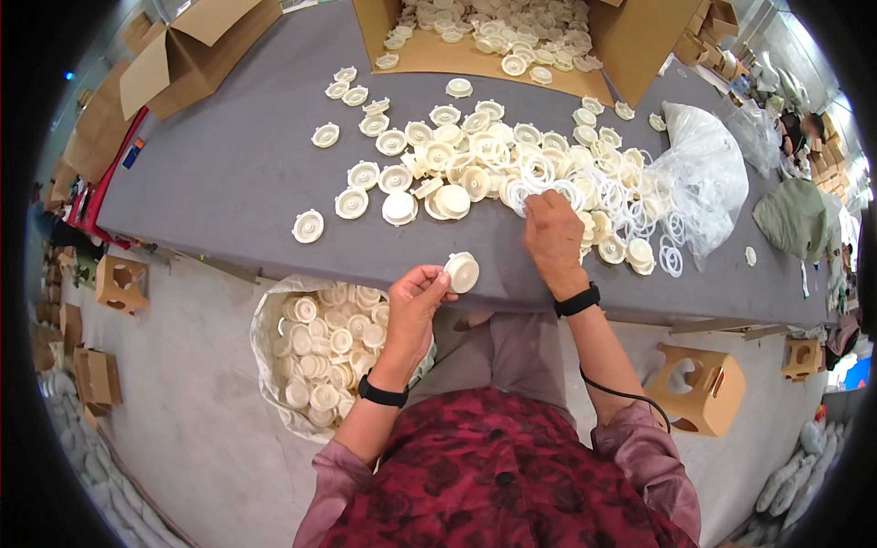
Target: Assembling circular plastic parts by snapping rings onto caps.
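Observation:
My left hand (413,309) pinches a round cream plastic cap (464,272) between thumb and fingers, just over the table's near edge. The cap's smooth round face is toward me. My right hand (554,236) is lowered to the near side of the heap, fingers curled together beside white rings (613,197). Whatever its fingertips hold, if anything, is hidden. Cream caps (392,142) lie heaped and scattered across the grey table (228,173), some ridged side up. The thin, translucent rings lie over the heap's right part.
A cardboard box (639,55) spills more caps at the far side. A clear plastic bag (708,173) rests right of the heap. Below the table's edge, a white sack (263,342) of caps stands left of my legs. A cardboard stool (702,388) is at right.

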A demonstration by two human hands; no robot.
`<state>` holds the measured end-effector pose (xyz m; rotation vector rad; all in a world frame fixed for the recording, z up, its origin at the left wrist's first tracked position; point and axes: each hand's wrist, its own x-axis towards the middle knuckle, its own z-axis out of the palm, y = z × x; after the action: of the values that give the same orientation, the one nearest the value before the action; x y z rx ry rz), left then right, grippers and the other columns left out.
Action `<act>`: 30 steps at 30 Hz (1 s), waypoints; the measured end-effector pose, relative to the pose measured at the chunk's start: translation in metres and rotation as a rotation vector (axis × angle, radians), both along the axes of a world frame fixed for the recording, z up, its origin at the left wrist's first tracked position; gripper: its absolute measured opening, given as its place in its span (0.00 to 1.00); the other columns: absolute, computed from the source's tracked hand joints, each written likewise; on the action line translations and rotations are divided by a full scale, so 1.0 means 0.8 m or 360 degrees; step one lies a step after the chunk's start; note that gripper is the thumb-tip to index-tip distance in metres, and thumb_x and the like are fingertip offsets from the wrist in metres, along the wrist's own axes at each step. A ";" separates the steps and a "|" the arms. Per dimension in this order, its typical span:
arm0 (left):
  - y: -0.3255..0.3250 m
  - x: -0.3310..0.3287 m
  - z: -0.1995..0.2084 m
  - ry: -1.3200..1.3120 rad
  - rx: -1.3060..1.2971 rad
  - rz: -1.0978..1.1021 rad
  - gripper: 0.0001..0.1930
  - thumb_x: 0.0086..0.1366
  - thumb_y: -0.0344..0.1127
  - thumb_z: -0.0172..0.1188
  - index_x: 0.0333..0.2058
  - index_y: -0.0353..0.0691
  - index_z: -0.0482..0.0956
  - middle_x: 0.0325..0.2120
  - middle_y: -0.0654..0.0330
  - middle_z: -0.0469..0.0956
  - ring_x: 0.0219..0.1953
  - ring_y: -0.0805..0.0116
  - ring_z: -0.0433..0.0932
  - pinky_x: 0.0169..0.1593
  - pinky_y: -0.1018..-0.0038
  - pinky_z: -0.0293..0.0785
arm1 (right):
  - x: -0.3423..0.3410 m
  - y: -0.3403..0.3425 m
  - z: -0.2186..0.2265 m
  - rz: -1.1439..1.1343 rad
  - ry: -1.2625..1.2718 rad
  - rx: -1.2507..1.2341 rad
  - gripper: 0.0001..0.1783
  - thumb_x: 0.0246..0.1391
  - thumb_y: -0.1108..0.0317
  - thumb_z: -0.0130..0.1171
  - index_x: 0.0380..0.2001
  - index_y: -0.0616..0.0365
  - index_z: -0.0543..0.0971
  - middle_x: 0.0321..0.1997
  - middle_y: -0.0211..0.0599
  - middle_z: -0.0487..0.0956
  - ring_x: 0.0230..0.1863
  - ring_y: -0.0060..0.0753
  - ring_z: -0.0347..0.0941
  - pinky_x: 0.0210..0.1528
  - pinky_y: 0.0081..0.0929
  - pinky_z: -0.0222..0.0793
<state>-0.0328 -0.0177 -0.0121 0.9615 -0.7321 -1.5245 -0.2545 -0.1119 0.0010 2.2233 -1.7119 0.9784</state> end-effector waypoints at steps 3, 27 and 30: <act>0.001 0.000 -0.002 0.0156 0.0084 -0.0045 0.06 0.67 0.30 0.59 0.40 0.34 0.78 0.35 0.61 0.80 0.35 0.74 0.79 0.43 0.76 0.76 | -0.004 0.012 0.012 0.0094 -0.0588 0.0053 0.04 0.48 0.75 0.64 0.29 0.64 0.81 0.27 0.36 0.76 0.29 0.33 0.73 0.30 0.30 0.70; 0.036 -0.049 0.001 0.0566 0.0124 -0.0094 0.11 0.68 0.28 0.58 0.47 0.35 0.72 0.43 0.59 0.78 0.43 0.72 0.77 0.50 0.73 0.75 | 0.049 0.155 0.012 0.0546 -0.0290 -0.0223 0.16 0.40 0.79 0.64 0.38 0.59 0.82 0.33 0.34 0.76 0.33 0.37 0.73 0.28 0.30 0.71; 0.040 -0.049 -0.002 0.0537 0.0134 -0.0088 0.10 0.68 0.27 0.58 0.47 0.34 0.73 0.42 0.59 0.78 0.43 0.72 0.78 0.50 0.72 0.75 | 0.048 0.161 0.011 0.0554 -0.0279 -0.0230 0.17 0.39 0.78 0.65 0.38 0.60 0.82 0.34 0.34 0.77 0.33 0.37 0.73 0.29 0.29 0.72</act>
<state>-0.0718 0.0146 -0.0136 0.7235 -0.4594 -1.7233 -0.2163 0.0165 0.0095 2.4479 -1.2849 1.3617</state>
